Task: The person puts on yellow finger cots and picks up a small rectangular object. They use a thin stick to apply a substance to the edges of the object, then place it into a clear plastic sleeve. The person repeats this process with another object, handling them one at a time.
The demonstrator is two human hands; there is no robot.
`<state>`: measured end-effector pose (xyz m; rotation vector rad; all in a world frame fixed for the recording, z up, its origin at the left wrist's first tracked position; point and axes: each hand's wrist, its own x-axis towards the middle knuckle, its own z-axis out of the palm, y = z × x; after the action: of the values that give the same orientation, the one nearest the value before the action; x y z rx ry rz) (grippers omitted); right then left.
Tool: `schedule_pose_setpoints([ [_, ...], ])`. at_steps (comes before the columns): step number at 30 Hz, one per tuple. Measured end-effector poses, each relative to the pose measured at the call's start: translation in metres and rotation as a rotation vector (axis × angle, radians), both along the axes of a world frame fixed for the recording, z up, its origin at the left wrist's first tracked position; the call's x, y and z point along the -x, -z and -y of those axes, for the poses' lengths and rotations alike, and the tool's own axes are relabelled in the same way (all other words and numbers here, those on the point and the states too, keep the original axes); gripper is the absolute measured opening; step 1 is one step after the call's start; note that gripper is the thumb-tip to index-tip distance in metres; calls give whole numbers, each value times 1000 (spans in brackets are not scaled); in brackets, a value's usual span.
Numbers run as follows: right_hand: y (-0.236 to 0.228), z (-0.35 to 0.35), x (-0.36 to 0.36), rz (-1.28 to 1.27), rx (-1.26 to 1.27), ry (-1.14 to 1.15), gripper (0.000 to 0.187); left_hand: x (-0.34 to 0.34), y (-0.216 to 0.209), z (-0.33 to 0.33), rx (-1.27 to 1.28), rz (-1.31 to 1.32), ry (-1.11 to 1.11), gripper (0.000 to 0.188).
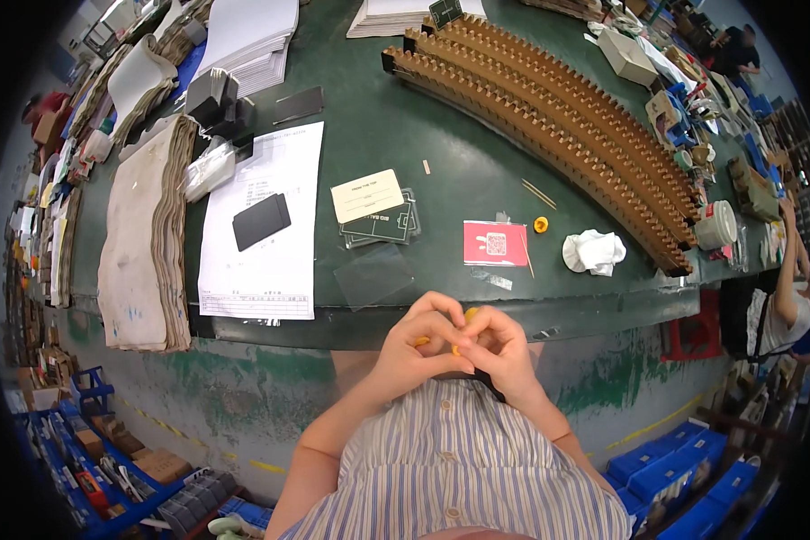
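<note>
Close together in front of my striped shirt, at the near edge of the green table (369,99), my left hand (420,346) and my right hand (498,351) meet at the fingertips. Both are closed, pinching a small yellow piece (471,315) between them. More yellow shows among the fingers, which hide most of its shape; it may be a rubber finger cot. Beyond my hands lie a clear plastic sheet (373,274), a cream card (367,196) on dark green printed cards (382,227), and a red card (495,244) with a square code.
Long slotted wooden racks (549,126) curve across the right. A crumpled white cloth (594,252), a small yellow round item (541,225) and thin wooden sticks (538,193) lie nearby. At left are a printed sheet (288,216) bearing black cards (262,221) and a worn paper stack (139,243).
</note>
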<state>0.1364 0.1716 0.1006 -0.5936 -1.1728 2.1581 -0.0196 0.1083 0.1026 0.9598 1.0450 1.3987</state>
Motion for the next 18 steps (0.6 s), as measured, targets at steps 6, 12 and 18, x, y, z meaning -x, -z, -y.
schedule_pose_setpoints([
  [6, 2, 7, -1, 13, -93, 126, 15, -1, -2, -2, -57, 71, 199, 20],
  [12, 14, 10, 8, 58, -417, 376, 22, -18, -16, -3, -124, 99, 67, 26],
  [18, 4, 14, -10, 184, -474, 413, 14, -7, -8, -11, 54, 858, -133, 36],
])
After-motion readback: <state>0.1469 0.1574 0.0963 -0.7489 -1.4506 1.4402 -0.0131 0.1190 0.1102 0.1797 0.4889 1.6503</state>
